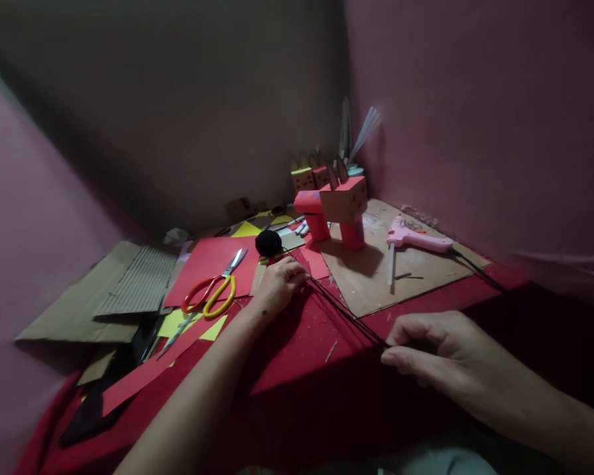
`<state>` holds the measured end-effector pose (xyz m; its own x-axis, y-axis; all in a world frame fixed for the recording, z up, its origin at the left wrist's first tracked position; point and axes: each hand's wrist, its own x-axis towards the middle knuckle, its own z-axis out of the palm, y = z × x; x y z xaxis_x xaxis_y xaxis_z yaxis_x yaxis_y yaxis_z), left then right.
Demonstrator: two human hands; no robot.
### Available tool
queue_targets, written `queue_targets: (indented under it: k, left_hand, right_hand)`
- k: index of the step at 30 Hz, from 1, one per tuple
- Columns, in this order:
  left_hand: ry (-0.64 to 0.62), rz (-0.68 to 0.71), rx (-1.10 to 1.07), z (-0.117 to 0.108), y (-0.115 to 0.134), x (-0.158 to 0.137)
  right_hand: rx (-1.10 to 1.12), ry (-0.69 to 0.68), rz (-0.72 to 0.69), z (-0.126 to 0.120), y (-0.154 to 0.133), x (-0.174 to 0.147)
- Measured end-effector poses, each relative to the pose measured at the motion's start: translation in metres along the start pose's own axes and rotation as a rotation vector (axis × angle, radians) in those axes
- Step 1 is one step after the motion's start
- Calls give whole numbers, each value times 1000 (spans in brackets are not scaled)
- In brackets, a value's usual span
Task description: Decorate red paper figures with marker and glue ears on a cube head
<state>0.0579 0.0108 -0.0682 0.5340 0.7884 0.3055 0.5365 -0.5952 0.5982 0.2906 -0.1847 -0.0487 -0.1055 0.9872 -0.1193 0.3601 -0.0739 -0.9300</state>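
Several strands of black yarn (344,310) stretch between my two hands above the red cloth. My left hand (282,284) pinches one end, close to a ball of black yarn (268,243). Nearer to me, my right hand (435,356) grips the other end between thumb and forefinger. Left of my left hand lie scissors (219,290) with red and yellow handles, partly on a sheet of red paper (193,260). Beyond the yarn stands an animal figure (344,201) with a cardboard box head, pointed ears and red tube parts.
A pink glue gun (416,239) with a black cord rests on a cardboard sheet (366,290) at right. Corrugated cardboard (133,280) and a red paper strip (153,369) lie at left. Smaller box-headed figures (303,179) and glue sticks (366,132) stand in the back corner, near pink walls.
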Motion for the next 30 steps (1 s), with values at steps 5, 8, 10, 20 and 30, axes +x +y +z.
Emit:
queue_targets:
  k: [5, 8, 10, 20, 30]
  left_hand:
    - [-62, -29, -120, 10, 15, -1]
    - [-155, -77, -175, 11, 20, -1]
    - [-203, -95, -191, 8, 23, -2]
    - [-244, -179, -251, -24, 25, -14]
    - [-225, -210, -318, -103, 35, -41]
  right_hand:
    - [188, 10, 41, -6, 6, -15]
    - [276, 42, 17, -9, 0, -21]
    - [296, 96, 15, -11, -6, -24]
    - [-61, 264, -113, -36, 0, -17]
    - [-503, 194, -294, -38, -5, 27]
